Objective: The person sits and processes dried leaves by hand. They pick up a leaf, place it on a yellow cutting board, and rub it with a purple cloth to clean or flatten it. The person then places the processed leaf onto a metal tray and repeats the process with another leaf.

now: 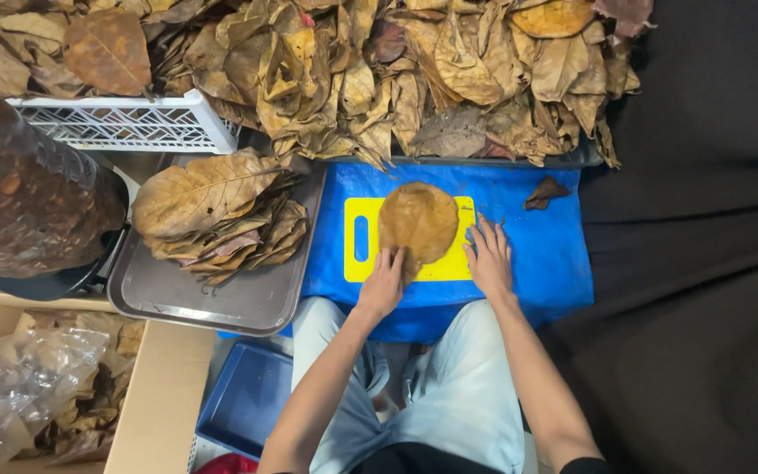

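Note:
A broad dry brown leaf (pixel 418 219) lies flat on a yellow cutting board (pixel 359 241), which rests on a blue sheet (pixel 546 250) over my lap. My left hand (pixel 383 283) presses on the leaf's near edge, fingers together over its stem end. My right hand (pixel 489 256) lies flat with fingers spread on the board's right end, just beside the leaf. Neither hand visibly grips anything.
A grey metal tray (pixel 221 303) on the left holds a stack of dry leaves (pixel 217 215). A big heap of leaves (pixel 396 70) fills the far side. A white crate (pixel 129 123), a dark jar (pixel 24 189), a cardboard box (pixel 155 395) and a blue bin (pixel 247 395) stand left.

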